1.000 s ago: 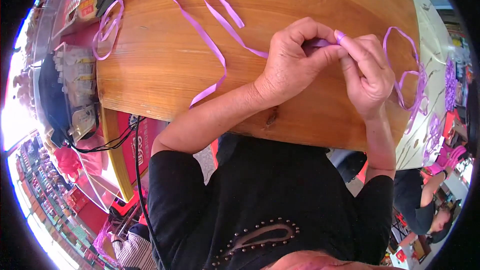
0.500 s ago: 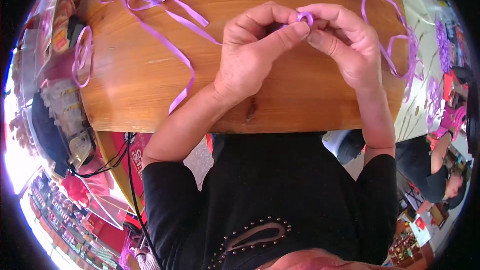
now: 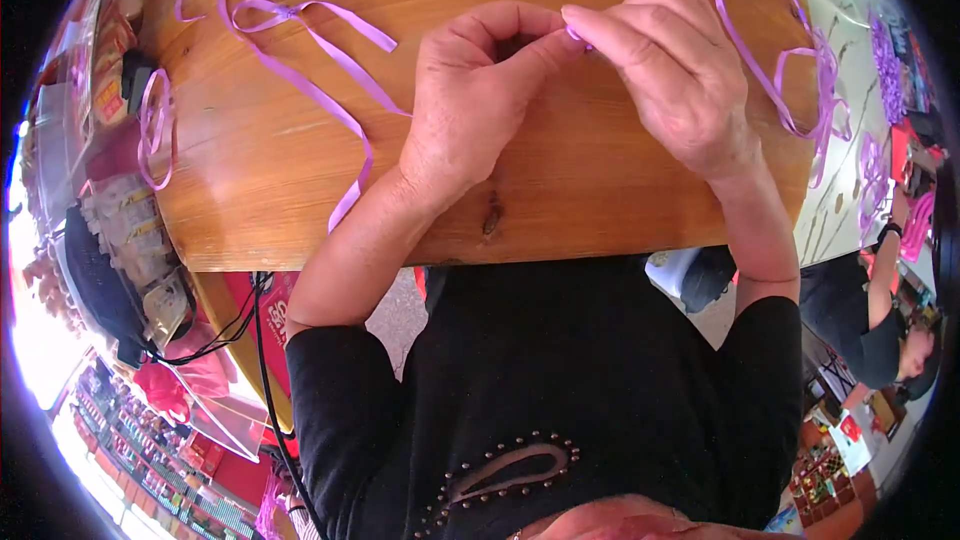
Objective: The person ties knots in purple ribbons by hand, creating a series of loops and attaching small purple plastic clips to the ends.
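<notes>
A small loop of purple ribbon [image 3: 575, 32] is pinched between my two hands above the wooden table [image 3: 560, 210]. My left hand [image 3: 480, 80] grips it between thumb and forefinger, the other fingers curled in. From the other side, my right hand [image 3: 670, 75] closes its fingertips on the same bit of ribbon; its thumb is mostly hidden behind the hand. To the left lies a long purple ribbon with a knotted bow [image 3: 288, 13], one strand running behind my left wrist.
More purple ribbon [image 3: 822, 90] trails over the table's right edge, and a loop of it [image 3: 150, 130] lies at the left edge. Black cables [image 3: 262, 340] hang at the lower left. A person in dark clothing [image 3: 860, 320] is at the far right, beside a white marbled surface [image 3: 840, 190].
My right hand has turned over so its back now shows, fingers closing over the ribbon loop. Both hands have shifted slightly left, and the loop looks smaller and more covered.
</notes>
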### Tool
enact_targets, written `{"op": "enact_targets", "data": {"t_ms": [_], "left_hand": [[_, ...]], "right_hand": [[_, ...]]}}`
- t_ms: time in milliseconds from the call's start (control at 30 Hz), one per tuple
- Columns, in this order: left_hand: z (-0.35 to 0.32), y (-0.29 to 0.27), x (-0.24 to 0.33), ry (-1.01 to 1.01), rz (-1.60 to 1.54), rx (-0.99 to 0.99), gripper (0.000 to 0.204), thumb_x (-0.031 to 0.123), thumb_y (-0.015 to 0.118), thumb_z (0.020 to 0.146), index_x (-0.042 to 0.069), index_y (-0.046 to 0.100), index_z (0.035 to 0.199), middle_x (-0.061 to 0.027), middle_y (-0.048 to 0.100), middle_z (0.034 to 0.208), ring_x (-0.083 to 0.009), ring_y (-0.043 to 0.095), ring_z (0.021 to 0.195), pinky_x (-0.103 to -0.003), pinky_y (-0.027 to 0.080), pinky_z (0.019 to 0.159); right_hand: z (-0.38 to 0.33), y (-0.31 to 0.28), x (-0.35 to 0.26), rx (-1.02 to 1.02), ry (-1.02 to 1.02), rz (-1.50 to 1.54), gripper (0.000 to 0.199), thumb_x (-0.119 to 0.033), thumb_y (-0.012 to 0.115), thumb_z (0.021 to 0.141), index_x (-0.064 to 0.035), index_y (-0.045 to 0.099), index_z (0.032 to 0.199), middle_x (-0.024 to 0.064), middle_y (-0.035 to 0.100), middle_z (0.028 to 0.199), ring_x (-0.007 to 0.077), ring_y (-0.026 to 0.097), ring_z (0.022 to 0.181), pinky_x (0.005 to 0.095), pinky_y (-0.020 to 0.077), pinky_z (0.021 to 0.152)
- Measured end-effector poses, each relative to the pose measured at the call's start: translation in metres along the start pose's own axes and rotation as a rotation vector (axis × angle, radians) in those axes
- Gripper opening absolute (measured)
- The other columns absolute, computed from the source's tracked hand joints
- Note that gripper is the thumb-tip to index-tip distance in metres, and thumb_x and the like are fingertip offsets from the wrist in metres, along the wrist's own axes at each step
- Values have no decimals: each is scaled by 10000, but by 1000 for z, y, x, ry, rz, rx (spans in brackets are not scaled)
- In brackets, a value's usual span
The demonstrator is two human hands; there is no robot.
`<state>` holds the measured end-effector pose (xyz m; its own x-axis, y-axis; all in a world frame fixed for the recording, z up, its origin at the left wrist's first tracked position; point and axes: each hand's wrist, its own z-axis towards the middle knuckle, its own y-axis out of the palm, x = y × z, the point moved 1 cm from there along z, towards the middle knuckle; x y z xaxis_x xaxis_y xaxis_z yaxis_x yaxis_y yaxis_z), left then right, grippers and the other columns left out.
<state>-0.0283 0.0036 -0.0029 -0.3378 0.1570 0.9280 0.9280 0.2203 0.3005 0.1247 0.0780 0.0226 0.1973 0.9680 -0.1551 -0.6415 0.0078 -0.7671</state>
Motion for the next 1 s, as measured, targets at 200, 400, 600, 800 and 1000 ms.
{"op": "enact_targets", "data": {"t_ms": [200,400,600,800,1000], "left_hand": [[2,-5,2,-32,111,-14,144,110,679,811,-10,653,886,23,590,723,-21,480,635,-171,388,545],[7,-11,11,-81,175,-87,175,134,696,801,-10,647,888,24,584,719,-19,479,643,-169,389,548],[4,-7,11,166,318,11,157,126,687,807,-7,635,872,37,576,701,-16,476,619,-165,388,534],[1,-2,11,237,269,61,143,107,679,812,-8,623,877,35,575,710,-15,492,632,-156,409,560],[-2,-1,10,236,27,-24,122,65,657,824,-2,615,917,18,595,777,-19,511,700,-151,413,601]], "right_hand": [[10,-6,8,-29,-217,69,405,-44,626,566,36,653,962,89,598,788,218,565,720,297,441,591],[38,-37,-6,-201,120,215,315,-29,719,695,12,620,991,90,608,792,209,590,725,295,466,666],[30,-21,-2,-16,127,169,234,-47,748,662,-7,647,869,83,610,753,216,574,672,278,440,583],[32,-24,-12,-43,340,334,184,-53,739,704,-3,642,852,108,614,755,229,577,642,290,443,562],[16,27,20,478,-253,1141,85,-39,684,786,-4,626,837,91,625,776,179,591,687,245,454,607]]}}
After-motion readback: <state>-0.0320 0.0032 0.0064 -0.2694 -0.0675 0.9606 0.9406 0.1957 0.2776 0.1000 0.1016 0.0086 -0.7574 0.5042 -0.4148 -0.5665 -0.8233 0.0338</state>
